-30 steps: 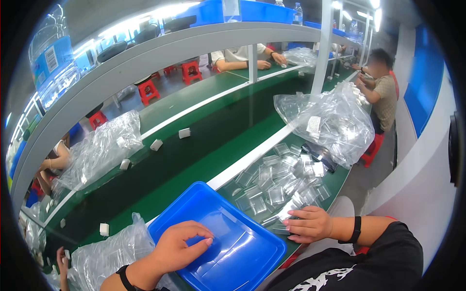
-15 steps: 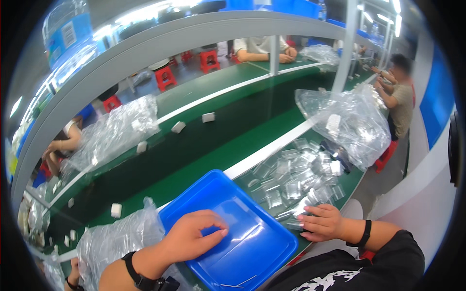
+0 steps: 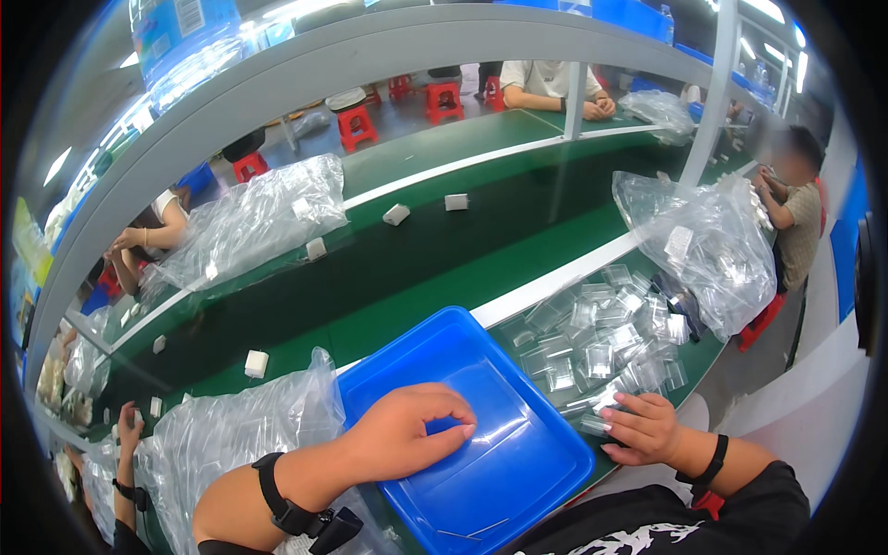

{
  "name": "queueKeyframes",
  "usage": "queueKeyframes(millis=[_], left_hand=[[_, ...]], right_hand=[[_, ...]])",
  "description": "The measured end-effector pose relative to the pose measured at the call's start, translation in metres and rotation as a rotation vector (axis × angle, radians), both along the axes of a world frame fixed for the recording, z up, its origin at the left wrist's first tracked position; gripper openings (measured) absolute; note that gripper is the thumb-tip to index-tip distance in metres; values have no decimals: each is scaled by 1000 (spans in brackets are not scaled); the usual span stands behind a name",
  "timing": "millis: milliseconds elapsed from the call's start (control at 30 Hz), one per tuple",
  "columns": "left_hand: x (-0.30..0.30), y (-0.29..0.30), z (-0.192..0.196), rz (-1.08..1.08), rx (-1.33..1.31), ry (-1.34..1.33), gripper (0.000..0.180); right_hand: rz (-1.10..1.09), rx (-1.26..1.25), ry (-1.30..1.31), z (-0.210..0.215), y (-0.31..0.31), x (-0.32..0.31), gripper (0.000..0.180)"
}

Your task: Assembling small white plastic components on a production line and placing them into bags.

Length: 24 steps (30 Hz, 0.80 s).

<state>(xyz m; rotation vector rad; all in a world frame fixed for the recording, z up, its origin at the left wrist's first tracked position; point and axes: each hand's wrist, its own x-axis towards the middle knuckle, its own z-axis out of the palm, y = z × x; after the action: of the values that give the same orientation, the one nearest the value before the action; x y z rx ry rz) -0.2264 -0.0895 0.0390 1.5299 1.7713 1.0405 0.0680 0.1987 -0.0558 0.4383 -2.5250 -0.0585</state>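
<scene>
My left hand (image 3: 416,430) hovers over or rests in the blue tray (image 3: 546,430), its fingers curled and the thumb tip close to the index finger. Whatever lies inside that curl is hidden. A few thin pale sticks (image 3: 472,534) lie in the tray's near corner. To the tray's right, my right hand (image 3: 643,428) reaches the near edge of a heap of clear plastic pieces (image 3: 597,347); its fingers are stretched out and touch the closest ones. No piece is visibly gripped there.
A green conveyor belt (image 3: 305,342) carrying small white blocks (image 3: 256,363) runs behind the tray. Clear plastic bags lie at left (image 3: 250,416) and right (image 3: 712,250). A grey overhead beam (image 3: 370,46) spans the bench. A co-worker's hand (image 3: 129,424) shows at far left; others sit across.
The whole view has shifted, so everything appears further right. A co-worker's hand at far left has risen beside the belt. My hands keep nearly the same places at the tray and heap.
</scene>
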Motion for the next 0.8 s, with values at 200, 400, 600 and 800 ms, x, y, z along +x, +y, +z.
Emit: queueKeyframes(millis=[200,400,600,800], left_hand=[[0,0,-1,-3,19,4,12],[-2,0,-4,-12,39,19,13],[-2,-2,-6,-16,31,10,13],[-3,-1,-7,-24,37,24,13]], right_hand=[[15,-20,16,-3,1,-2,33],[0,-20,7,-7,2,1,32],[9,-15,4,-11,3,1,32],[7,-11,-3,-12,3,2,31]])
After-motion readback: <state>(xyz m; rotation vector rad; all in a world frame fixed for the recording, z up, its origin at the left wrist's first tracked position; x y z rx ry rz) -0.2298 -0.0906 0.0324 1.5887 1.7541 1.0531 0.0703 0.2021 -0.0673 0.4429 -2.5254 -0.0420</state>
